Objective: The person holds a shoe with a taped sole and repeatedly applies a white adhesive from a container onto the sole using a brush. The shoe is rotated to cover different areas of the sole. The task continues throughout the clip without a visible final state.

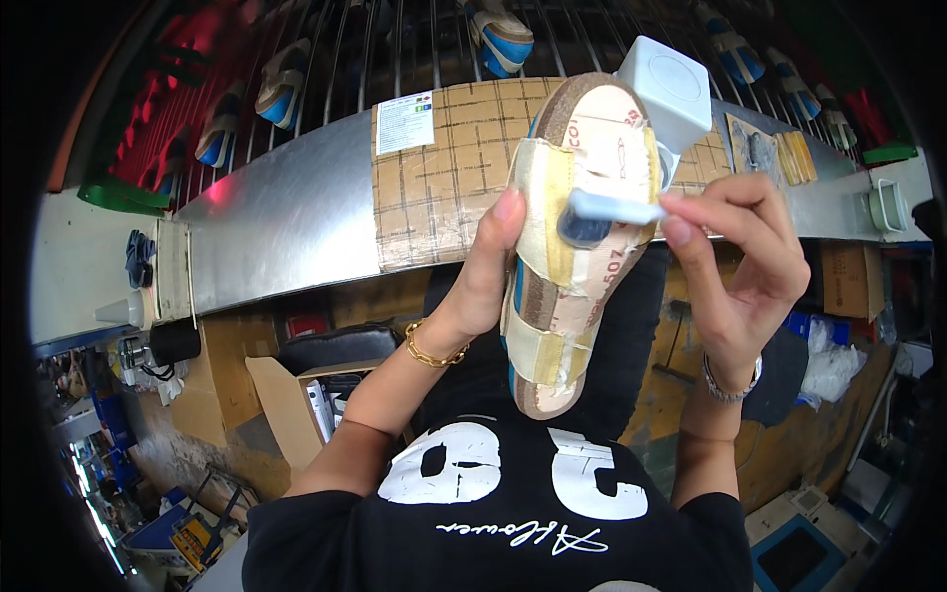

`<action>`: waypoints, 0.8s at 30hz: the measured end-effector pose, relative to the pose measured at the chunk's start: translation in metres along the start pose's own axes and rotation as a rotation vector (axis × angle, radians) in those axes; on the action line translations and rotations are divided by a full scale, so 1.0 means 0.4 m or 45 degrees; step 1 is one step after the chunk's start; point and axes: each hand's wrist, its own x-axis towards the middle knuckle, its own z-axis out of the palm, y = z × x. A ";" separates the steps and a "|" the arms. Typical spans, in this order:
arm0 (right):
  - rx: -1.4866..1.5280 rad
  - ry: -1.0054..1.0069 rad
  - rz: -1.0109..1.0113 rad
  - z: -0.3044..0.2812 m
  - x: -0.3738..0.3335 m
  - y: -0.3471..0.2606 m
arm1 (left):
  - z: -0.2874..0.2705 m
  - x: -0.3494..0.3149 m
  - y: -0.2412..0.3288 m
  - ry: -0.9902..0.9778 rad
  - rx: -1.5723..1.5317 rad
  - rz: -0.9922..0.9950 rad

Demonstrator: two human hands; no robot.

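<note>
My left hand (pixel 485 271) grips a sandal (pixel 592 340) by its left edge and holds it upright lengthwise, with its underside facing me. That underside has a pale insole board, a brown rim and cream straps folded over it with yellowish edges; blue shows along its left side. Between thumb and fingers, my right hand (pixel 747 261) pinches the pale handle of a brush (pixel 621 209), slightly blurred. Its dark head touches or hovers just over the sandal's middle; I cannot tell which. A white box-shaped container (pixel 669 87) stands behind the sandal, partly hidden by it.
A patterned cardboard sheet (pixel 444 187) lies on the metal bench (pixel 286 212). Beyond it, more blue-and-cream sandals (pixel 505 47) rest on a rack of metal bars (pixel 395 49). An open carton (pixel 271 395) sits below at left. At right are yellow strips (pixel 796 158).
</note>
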 end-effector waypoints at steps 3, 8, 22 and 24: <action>-0.070 0.057 -0.037 0.001 0.019 -0.007 | -0.003 -0.004 0.008 0.002 0.222 0.041; -0.100 0.117 -0.149 -0.012 0.035 -0.006 | -0.014 -0.014 0.002 -0.017 0.309 0.075; 0.013 -0.226 -0.242 -0.055 0.026 -0.007 | 0.015 -0.028 0.040 -0.033 0.188 0.025; -0.001 -0.260 -0.206 -0.060 0.024 -0.016 | 0.018 -0.032 0.051 -0.023 0.135 -0.001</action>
